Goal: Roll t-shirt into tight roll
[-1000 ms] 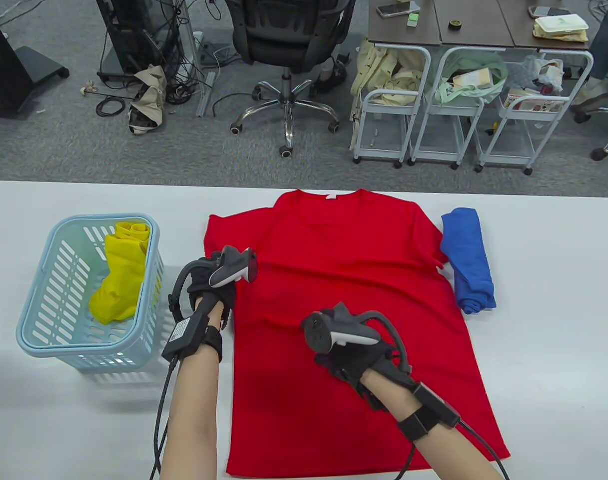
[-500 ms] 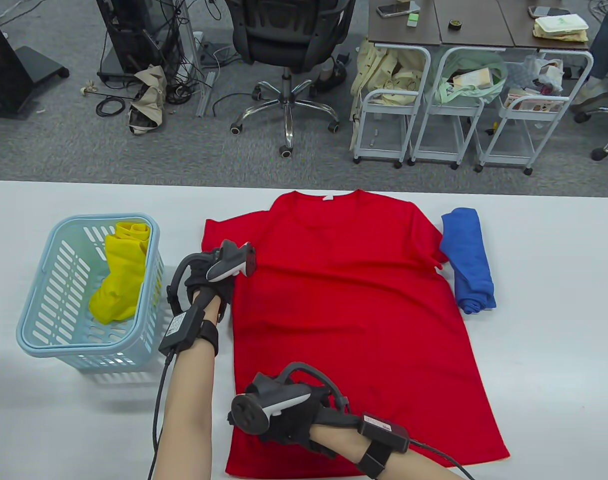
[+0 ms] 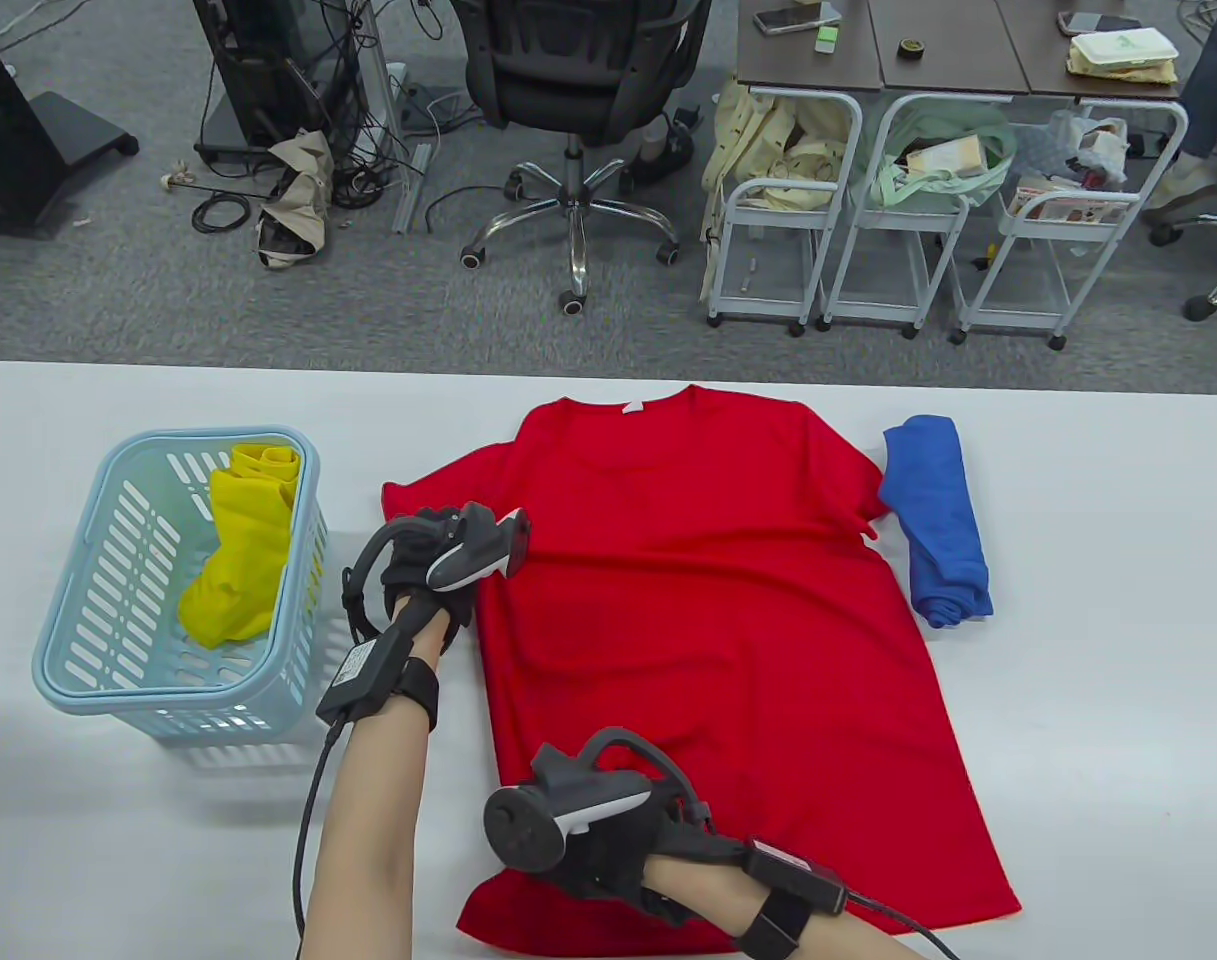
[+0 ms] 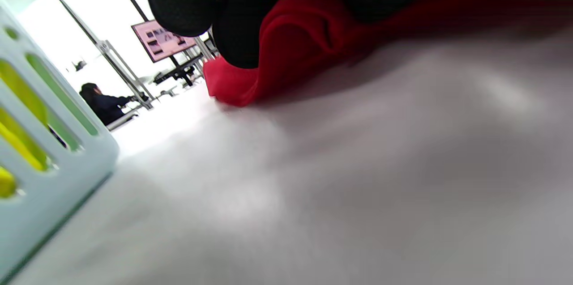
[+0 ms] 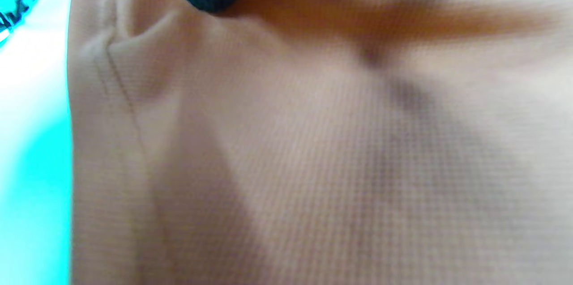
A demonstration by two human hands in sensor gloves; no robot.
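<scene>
On the table (image 3: 1118, 650), the red t-shirt (image 3: 708, 620) shows a blank neck label (image 3: 631, 407).

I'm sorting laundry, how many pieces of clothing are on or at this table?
3: red t-shirt flat mid-table, blue roll beside its right sleeve, yellow garment in the basket.

Your t-shirt (image 3: 708, 640) lies flat mid-table (image 3: 1118, 700), collar far, hem near. Left of it stands the basket (image 3: 78, 660) with a garment (image 3: 243, 550) in it; just right of its sleeve lies what looks like a rolled shirt (image 3: 938, 520).
</scene>
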